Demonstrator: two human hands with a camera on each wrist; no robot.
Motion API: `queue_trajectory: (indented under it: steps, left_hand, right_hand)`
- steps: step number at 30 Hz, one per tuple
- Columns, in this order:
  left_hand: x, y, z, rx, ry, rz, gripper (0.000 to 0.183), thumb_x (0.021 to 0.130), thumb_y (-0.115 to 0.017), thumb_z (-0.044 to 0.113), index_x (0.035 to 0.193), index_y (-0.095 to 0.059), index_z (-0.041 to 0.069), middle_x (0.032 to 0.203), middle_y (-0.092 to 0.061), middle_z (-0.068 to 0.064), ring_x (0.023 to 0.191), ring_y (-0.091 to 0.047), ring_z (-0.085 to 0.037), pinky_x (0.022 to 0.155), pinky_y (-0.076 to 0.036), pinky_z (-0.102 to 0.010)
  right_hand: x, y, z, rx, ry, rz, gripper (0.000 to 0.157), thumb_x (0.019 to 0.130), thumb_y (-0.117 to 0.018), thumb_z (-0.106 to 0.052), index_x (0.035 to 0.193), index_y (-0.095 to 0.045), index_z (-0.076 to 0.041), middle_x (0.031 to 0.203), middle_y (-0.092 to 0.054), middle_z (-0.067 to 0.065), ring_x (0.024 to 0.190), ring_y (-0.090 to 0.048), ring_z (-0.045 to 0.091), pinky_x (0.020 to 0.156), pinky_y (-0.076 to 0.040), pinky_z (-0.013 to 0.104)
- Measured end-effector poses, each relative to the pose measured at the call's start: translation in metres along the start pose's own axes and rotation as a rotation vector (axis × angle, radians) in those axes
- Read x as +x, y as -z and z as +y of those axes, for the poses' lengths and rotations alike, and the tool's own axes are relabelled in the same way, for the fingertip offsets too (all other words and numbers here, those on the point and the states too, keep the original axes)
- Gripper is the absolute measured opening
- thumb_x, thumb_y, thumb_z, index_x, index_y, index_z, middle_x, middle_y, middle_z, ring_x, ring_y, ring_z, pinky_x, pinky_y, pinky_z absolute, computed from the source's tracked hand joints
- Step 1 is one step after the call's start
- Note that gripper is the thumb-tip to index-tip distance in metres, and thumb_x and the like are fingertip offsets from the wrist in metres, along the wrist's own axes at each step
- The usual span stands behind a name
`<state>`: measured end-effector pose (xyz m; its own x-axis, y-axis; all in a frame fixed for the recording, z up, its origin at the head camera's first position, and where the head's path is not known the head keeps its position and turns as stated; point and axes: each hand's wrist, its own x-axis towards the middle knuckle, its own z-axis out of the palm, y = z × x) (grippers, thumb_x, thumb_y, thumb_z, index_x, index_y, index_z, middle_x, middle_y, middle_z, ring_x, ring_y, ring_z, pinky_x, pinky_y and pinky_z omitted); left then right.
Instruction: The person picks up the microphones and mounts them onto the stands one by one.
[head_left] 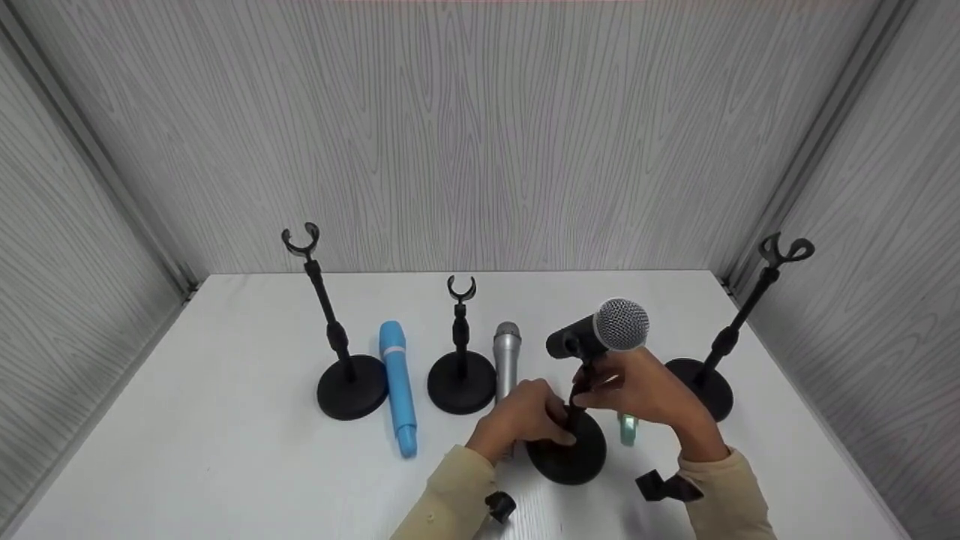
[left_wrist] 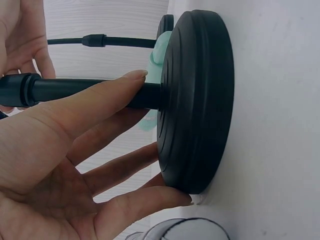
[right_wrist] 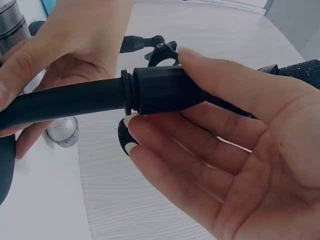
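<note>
A black microphone stand [head_left: 570,461] stands in front of me, its round base on the white table. In its clip, tilted, sits a black microphone [head_left: 621,324] with a silver mesh head. My left hand [head_left: 529,412] holds the lower pole just above the base, thumb along the pole [left_wrist: 55,90] and a fingertip at the base's rim [left_wrist: 200,100]. Higher up, my right hand [head_left: 637,390] pinches the pole's thicker collar [right_wrist: 165,90] between thumb and fingers. Behind my left hand lies a silver microphone [head_left: 508,356], partly covered.
Two black stands [head_left: 352,386] [head_left: 462,382] with bare clips stand to the left, a blue microphone [head_left: 399,386] lying between them. Another bare stand [head_left: 701,386] is at the right. A mint-green object [head_left: 628,429] lies partly hidden beyond my right hand. Grey wood-grain panels [head_left: 465,135] enclose the table.
</note>
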<state>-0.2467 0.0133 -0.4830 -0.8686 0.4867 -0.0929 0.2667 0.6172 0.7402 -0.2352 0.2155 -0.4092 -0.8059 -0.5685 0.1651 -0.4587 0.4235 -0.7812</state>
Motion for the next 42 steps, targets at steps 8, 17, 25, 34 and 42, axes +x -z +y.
queue_trajectory:
  steps: [8,17,25,34,42]
  left_hand:
    - [0.0005,0.0004,-0.0003,0.01,0.002,0.002,0.017,0.074,-0.093,0.018,0.087,-0.084,0.01,0.079,-0.079,0.003,0.072,-0.064,-0.001,0.069,-0.054,-0.019]
    - [0.0003,-0.0001,-0.0004,0.017,0.007,0.005,0.019,0.074,-0.093,0.019,0.088,-0.084,0.011,0.079,-0.08,0.003,0.071,-0.065,-0.002,0.069,-0.054,-0.019]
    - [0.0008,-0.0001,-0.0005,0.008,0.0,0.0,0.017,0.074,-0.093,0.018,0.087,-0.084,0.012,0.078,-0.079,0.003,0.069,-0.064,-0.001,0.067,-0.053,-0.019]
    - [0.0011,0.0,-0.0012,0.011,-0.016,0.005,0.017,0.073,-0.093,0.017,0.086,-0.084,0.011,0.077,-0.079,0.003,0.07,-0.065,-0.001,0.068,-0.054,-0.018]
    - [0.0012,-0.0006,-0.0015,0.001,-0.003,0.005,0.014,0.074,-0.092,0.016,0.084,-0.083,0.011,0.075,-0.078,0.003,0.069,-0.063,-0.002,0.067,-0.053,-0.019]
  right_hand:
    - [0.0001,0.0002,-0.0001,-0.01,0.0,-0.008,0.016,0.086,-0.082,-0.007,0.101,-0.075,-0.003,0.1,-0.076,0.013,0.092,-0.076,0.022,0.082,-0.06,0.026]
    - [-0.0012,0.0013,0.0026,0.01,0.023,-0.093,0.018,0.092,-0.069,0.005,0.109,-0.072,0.004,0.109,-0.075,0.019,0.103,-0.076,0.031,0.091,-0.059,0.026]
    - [-0.0023,0.0033,0.002,0.008,0.02,-0.105,0.02,0.095,-0.069,-0.001,0.115,-0.071,0.001,0.115,-0.074,0.016,0.108,-0.074,0.03,0.094,-0.058,0.028]
    - [-0.0036,0.0043,0.0003,-0.038,0.024,0.068,0.015,0.09,-0.079,-0.009,0.104,-0.077,-0.003,0.101,-0.078,0.012,0.095,-0.076,0.015,0.086,-0.06,0.024]
    - [-0.0038,0.0026,-0.0039,-0.025,-0.045,0.16,0.011,0.082,-0.085,-0.009,0.089,-0.079,-0.002,0.085,-0.08,0.01,0.079,-0.075,0.005,0.076,-0.058,0.022]
